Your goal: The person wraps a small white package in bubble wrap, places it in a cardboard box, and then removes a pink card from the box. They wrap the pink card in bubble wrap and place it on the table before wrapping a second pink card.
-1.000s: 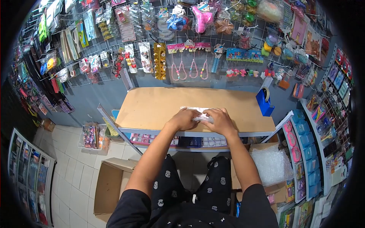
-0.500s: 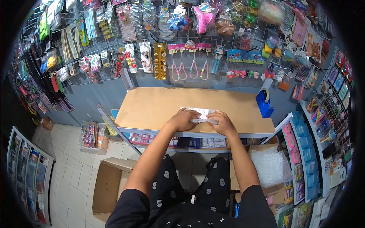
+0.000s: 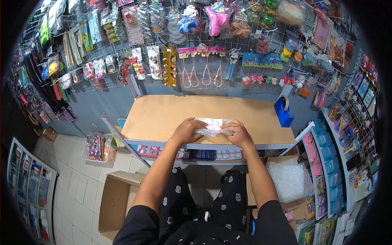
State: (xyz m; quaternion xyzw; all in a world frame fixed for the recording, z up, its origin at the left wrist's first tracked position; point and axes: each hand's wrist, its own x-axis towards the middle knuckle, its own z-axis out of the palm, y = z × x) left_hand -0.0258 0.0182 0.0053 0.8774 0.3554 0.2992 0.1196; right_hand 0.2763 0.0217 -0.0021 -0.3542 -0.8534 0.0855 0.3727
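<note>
A small white item [image 3: 213,123] lies on a piece of clear bubble wrap [image 3: 212,132] at the front edge of the wooden table [image 3: 163,110]. My left hand [image 3: 188,130] grips the wrap at its left side, fingers over the item's left end. On the right side, my right hand [image 3: 237,133] pinches the wrap near the item's right end. The underside of the item is hidden.
A blue tape dispenser [image 3: 284,112] stands at the table's right end. Hair accessories [image 3: 203,77] hang on the wall rack behind. An open cardboard box [image 3: 116,204] sits on the floor at left; folded bubble wrap [image 3: 290,179] lies at right.
My left hand has shifted slightly left, and the hands are a little farther apart. More of the white item and of the bubble wrap in front of it shows.
</note>
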